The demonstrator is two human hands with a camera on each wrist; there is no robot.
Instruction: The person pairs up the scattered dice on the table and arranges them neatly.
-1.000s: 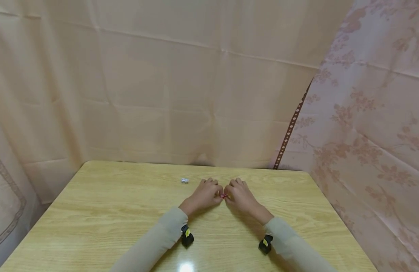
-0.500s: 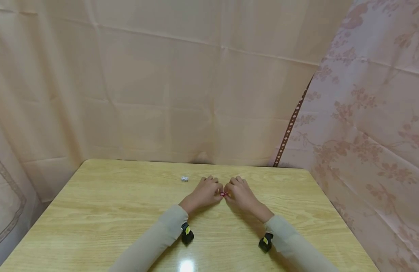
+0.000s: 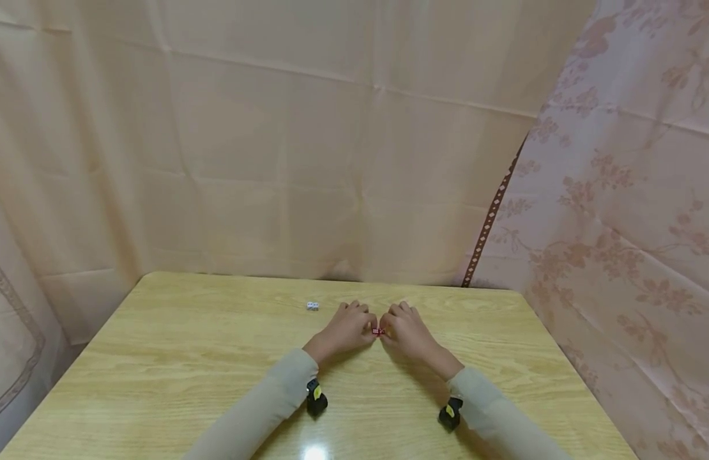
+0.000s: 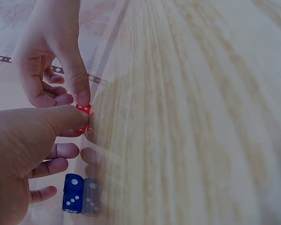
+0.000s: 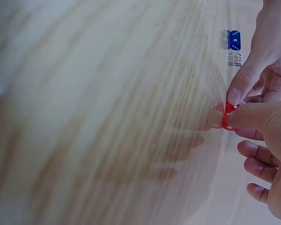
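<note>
Near the far side of the wooden table, both hands meet at a pair of small red dice (image 3: 379,331) with white pips. My left hand (image 3: 349,327) pinches the dice from the left side, its thumb in front. From the right side, my right hand (image 3: 409,331) pinches them, thumb in front too. The thumbs cover much of the red dice (image 5: 230,115) in the right wrist view. Other fingers of both hands are loosely bent. Two blue dice (image 4: 73,193) sit side by side beyond the left fingers in the left wrist view.
White dice (image 5: 235,58) with coloured pips stand close to the blue ones in the right wrist view. A pale pair of dice (image 3: 312,306) stands left of the hands on the table (image 3: 216,358). A beige curtain (image 3: 262,160) hangs behind the table's far edge.
</note>
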